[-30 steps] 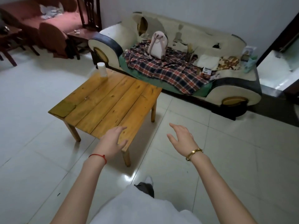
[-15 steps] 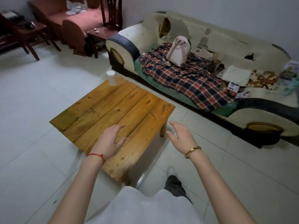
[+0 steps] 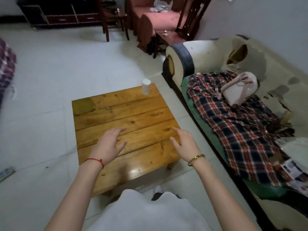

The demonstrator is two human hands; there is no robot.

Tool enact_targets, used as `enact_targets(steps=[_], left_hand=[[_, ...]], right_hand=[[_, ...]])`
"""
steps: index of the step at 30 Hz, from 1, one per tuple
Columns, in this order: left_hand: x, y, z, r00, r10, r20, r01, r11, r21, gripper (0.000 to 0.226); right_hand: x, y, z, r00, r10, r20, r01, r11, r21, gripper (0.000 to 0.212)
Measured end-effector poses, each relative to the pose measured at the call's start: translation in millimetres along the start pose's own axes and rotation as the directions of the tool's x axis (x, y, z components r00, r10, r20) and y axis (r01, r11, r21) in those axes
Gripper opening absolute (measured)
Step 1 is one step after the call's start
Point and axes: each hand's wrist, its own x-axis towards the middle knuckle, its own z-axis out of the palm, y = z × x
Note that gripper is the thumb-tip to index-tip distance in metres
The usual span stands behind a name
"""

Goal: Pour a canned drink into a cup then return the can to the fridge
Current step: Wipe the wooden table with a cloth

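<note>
Cup (image 3: 146,86) upright at tabletop (image 3: 116,117) far edge; no can or fridge in view.
Left hand (image 3: 109,144) and right hand (image 3: 184,142) hover, fingers spread, empty. Risk: edge-perched cup likely tips if bumped.

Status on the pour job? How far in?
Nothing looks done: the cup stands alone at the far edge of the wooden table. Left hand and right hand hover open, empty. No can or fridge in view. Fetching, pouring, returning all remain.

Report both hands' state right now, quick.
Left hand: open, fingers spread, empty, above the low wooden plank table.
Right hand: open, empty, above the same table.
</note>
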Motion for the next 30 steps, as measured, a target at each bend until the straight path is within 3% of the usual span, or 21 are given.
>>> enact_targets(steps=[6, 12, 30], left_hand=[[-4, 30, 15, 0.974, -0.182, -0.136, 0.177, 0.983, -0.049, 0.052], [-15, 30, 22, 0.927, -0.328, -0.185, 0.319, 0.945, -0.073, 0.052], [6, -39, 5, 0.887, -0.417, -0.198, 0.400, 0.908, -0.120, 0.045]], right_hand=[[54, 20, -24, 0.985, -0.145, 0.089, 0.146, 0.989, -0.012, 0.051], [78, 13, -12, 0.955, -0.216, 0.204, 0.221, 0.975, -0.002, 0.051], [135, -41, 25, 0.944, -0.242, 0.222, 0.229, 0.970, 0.085, 0.045]])
